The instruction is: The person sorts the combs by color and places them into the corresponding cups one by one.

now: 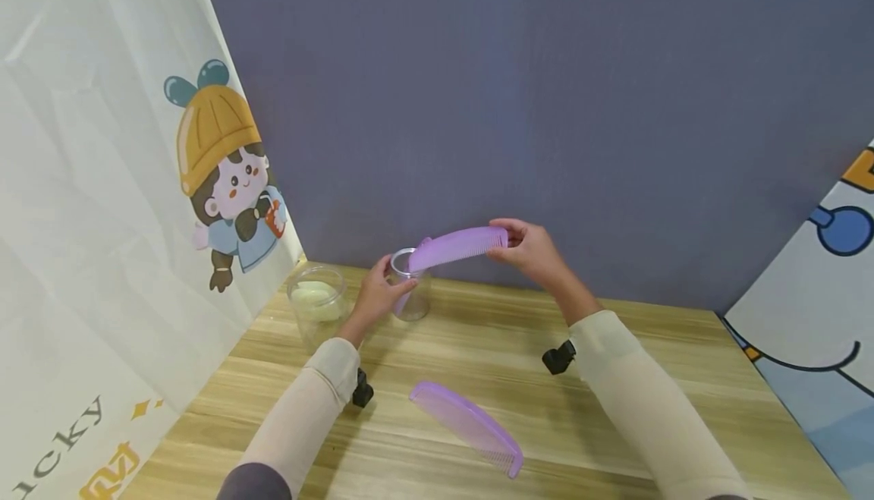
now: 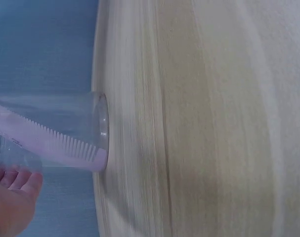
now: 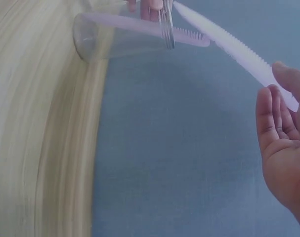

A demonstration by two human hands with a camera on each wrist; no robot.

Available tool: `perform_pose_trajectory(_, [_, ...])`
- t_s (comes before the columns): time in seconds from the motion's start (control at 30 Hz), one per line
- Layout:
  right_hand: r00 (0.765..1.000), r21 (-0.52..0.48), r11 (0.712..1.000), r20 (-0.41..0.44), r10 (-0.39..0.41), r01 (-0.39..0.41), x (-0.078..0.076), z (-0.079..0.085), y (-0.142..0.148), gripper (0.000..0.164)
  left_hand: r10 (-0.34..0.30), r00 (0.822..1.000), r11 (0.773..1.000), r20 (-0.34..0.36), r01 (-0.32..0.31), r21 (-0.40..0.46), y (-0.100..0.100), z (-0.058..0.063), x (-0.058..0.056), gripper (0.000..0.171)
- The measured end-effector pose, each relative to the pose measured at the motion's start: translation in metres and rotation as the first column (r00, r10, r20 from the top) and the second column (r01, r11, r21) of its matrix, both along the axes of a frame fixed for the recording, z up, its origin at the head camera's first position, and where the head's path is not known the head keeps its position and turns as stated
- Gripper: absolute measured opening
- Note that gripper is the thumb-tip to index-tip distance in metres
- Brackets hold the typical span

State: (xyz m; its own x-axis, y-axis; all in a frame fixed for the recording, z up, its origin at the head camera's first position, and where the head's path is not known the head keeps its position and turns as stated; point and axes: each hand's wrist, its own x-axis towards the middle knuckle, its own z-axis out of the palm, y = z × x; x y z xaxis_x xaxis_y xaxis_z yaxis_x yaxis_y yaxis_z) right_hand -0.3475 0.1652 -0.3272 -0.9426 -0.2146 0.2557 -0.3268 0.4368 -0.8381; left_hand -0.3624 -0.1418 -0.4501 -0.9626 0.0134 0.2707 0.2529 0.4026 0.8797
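My left hand [image 1: 375, 297] grips a clear jar [image 1: 416, 307] near its rim, at the back of the table. One purple comb [image 2: 48, 143] leans inside this jar, its upper end sticking out past the rim in the right wrist view. At one end my right hand [image 1: 532, 250] pinches a second purple comb [image 1: 460, 246], tilted with teeth facing down. The far end of that comb is at the jar's mouth; whether it touches the rim, I cannot tell. A third purple comb [image 1: 467, 426] lies on the table in front of the hands.
Left of my left hand stands a wider clear jar [image 1: 295, 304] with pale yellow-green items [image 1: 317, 295] inside. The wood-grain table [image 1: 492, 363] meets a dark blue-grey panel [image 1: 512, 105] behind. A white printed sheet [image 1: 89, 181] borders the left side.
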Motion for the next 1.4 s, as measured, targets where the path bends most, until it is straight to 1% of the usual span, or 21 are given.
perform_pose_trajectory(0.17, [0.999,0.002,1.0,-0.05,0.015,-0.015,-0.004,0.002,-0.01,0.057,-0.008,1.0,1.0,-0.015,0.008,0.008,0.001,0.0,0.0,0.078])
perform_pose_trajectory(0.33, [0.997,-0.005,1.0,-0.077,-0.003,0.003,-0.004,0.003,-0.02,0.054,-0.003,1.0,1.0,-0.006,0.003,0.004,0.001,0.0,0.0,0.077])
perform_pose_trajectory(0.57, [0.989,0.048,0.998,-0.145,-0.023,0.03,-0.005,0.005,-0.035,0.055,0.006,1.0,1.0,-0.008,-0.006,-0.005,0.002,0.001,0.001,0.075])
perform_pose_trajectory(0.67, [0.985,0.051,0.998,-0.171,-0.024,0.033,-0.005,0.005,-0.042,0.056,0.005,1.0,1.0,-0.015,-0.005,-0.003,0.002,0.002,0.001,0.074])
perform_pose_trajectory(0.8, [0.984,0.043,0.998,-0.178,-0.03,0.038,-0.005,0.006,-0.05,0.057,-0.002,1.0,1.0,-0.005,0.002,0.007,0.002,0.002,0.001,0.075])
perform_pose_trajectory(0.9, [0.982,0.039,0.998,-0.18,-0.049,0.057,-0.007,0.006,-0.057,0.055,-0.006,1.0,1.0,0.008,0.006,0.009,0.001,0.001,0.001,0.076])
perform_pose_trajectory(1.1, [0.967,0.099,0.99,-0.243,-0.078,0.105,-0.01,0.006,-0.071,0.054,-0.006,1.0,1.0,0.009,0.006,0.012,-0.001,-0.001,-0.001,0.078])
perform_pose_trajectory(1.27, [0.97,0.102,0.989,-0.228,-0.084,0.109,-0.009,0.004,-0.075,0.053,-0.02,1.0,1.0,-0.001,0.02,0.01,0.0,-0.001,-0.001,0.079])
perform_pose_trajectory(1.4, [0.976,0.096,0.99,-0.204,-0.08,0.101,-0.008,-0.001,-0.071,0.05,-0.014,1.0,1.0,0.013,0.014,0.011,0.001,0.001,0.0,0.079])
